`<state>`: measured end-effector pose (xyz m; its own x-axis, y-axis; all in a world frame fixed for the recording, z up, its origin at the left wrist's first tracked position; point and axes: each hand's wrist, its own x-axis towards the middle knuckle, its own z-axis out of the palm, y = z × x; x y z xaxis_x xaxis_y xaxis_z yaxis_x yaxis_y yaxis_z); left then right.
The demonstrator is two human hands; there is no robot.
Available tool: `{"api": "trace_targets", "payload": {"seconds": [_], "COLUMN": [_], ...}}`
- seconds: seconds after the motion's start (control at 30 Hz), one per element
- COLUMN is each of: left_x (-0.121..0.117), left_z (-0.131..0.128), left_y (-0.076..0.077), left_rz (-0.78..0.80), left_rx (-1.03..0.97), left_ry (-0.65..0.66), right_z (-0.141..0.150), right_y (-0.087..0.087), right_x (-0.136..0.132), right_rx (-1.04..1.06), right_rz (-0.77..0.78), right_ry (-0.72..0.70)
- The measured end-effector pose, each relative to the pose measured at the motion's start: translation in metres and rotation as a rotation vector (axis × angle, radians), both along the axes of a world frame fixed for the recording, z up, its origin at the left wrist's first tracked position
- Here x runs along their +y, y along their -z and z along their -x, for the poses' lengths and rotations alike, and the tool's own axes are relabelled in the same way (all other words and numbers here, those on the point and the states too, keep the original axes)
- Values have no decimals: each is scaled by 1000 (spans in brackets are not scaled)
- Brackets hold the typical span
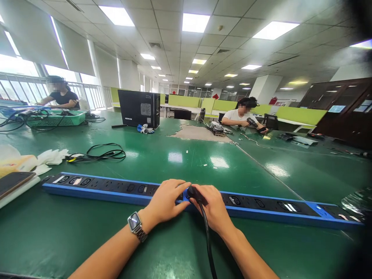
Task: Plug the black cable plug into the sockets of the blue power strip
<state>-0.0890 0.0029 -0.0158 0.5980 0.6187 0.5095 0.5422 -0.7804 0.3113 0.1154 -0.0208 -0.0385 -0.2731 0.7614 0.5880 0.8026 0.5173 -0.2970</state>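
A long blue and black power strip [113, 186] with many sockets lies across the green table in front of me. Near its middle, my right hand [213, 207] is closed around a black plug [192, 192], held at the strip's surface. A thick black cable [208, 240] runs from it down toward me. My left hand [167, 199], with a watch on the wrist, grips across the strip just left of the plug; its thumb and index finger reach to the plug. Whether the plug's pins sit in a socket is hidden.
At left lie a coiled black cable [107, 153], a phone [14, 182] and crumpled white paper [52, 157]. Farther back stand a green basket [58, 119] and a black computer case [138, 108]. Two people sit across the table; the person at right [240, 116] holds a power tool.
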Motion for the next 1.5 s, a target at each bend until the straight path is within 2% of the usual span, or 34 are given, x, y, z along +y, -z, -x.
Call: {"api": "trace_targets", "payload": {"seconds": [0.1, 0.27, 0.33, 0.47, 0.53, 0.6, 0.67, 0.73, 0.9, 1.0, 1.1, 1.2, 1.33, 1.43, 1.5], "left_x": [2, 2, 2, 0, 1, 2, 5, 7, 6, 5, 9, 12, 8, 4, 3], "left_z": [-17, -14, -13, -18, -22, -21, -10, 12, 80, 99, 100, 96, 94, 92, 91], "left_y": [3, 10, 10, 9, 8, 6, 3, 3, 8, 11, 11, 11, 13, 18, 21], "left_rz": [15, 16, 21, 14, -1, -12, -6, 12, 59, 92, 106, 85, 22, -43, -68], "left_rx": [-28, -20, -8, 16, -79, -273, -440, -480, -293, -193, -119, -4, 179, 271, 313], "left_ry": [50, 43, 42, 12, -11, -54, -120, -191, -281, -242, -183, -165, -257, -360, -384], "right_z": [1, 8, 6, 0, 0, 2, 5, 6, 8, 7, 8, 21, 66, 105, 124], "right_y": [-6, -20, -18, -3, 3, 6, 6, 4, 1, 0, -3, -11, -20, -20, -18], "right_x": [-1, -4, -4, -3, -2, -1, -1, -1, -2, -1, -1, -1, 4, 12, 17], "right_rx": [-49, -119, -103, -78, -121, -172, -200, -214, -212, -192, -144, -53, 41, 55, 58], "right_rz": [41, 139, 152, 74, 65, 101, 155, 207, 276, 288, 291, 268, 205, 161, 114], "right_ry": [13, 33, 32, 95, 135, 158, 180, 193, 220, 224, 212, 158, 9, -105, -157]}}
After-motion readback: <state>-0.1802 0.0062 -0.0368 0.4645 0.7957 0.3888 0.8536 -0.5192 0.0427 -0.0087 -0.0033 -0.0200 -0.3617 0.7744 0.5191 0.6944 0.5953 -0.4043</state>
